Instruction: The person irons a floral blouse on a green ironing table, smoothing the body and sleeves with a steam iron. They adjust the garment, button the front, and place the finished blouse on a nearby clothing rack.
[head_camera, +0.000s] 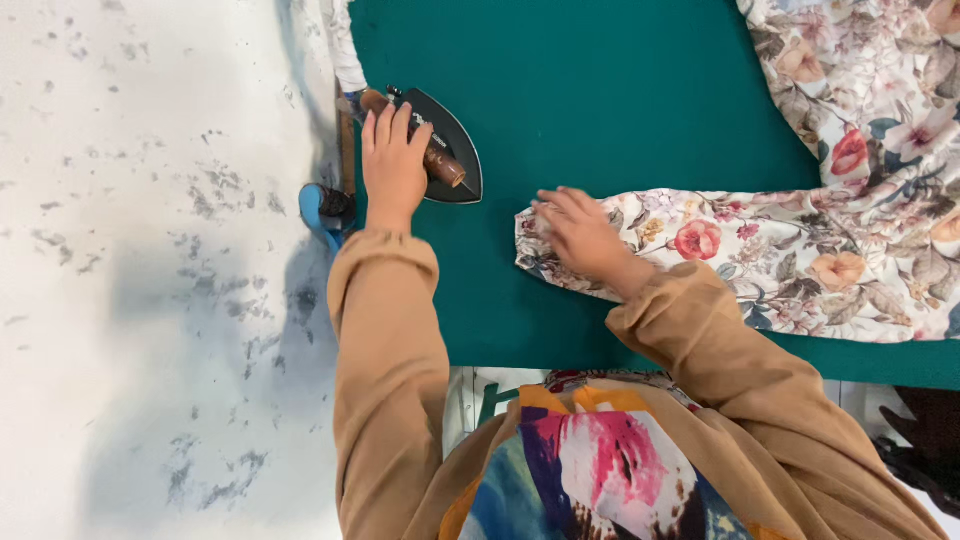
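Iron parked, sleeve being smoothed

Left hand (392, 165) grips the iron's (440, 145) wooden handle at the green board's (600, 100) left edge; right hand (580, 235), fingers spread flat, presses the floral sleeve's (760, 260) cuff. Best to flatten every wrinkle outward first.

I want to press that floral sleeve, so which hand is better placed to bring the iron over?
Probably the left hand: it already grips the iron; the right hand presses the floral sleeve flat.
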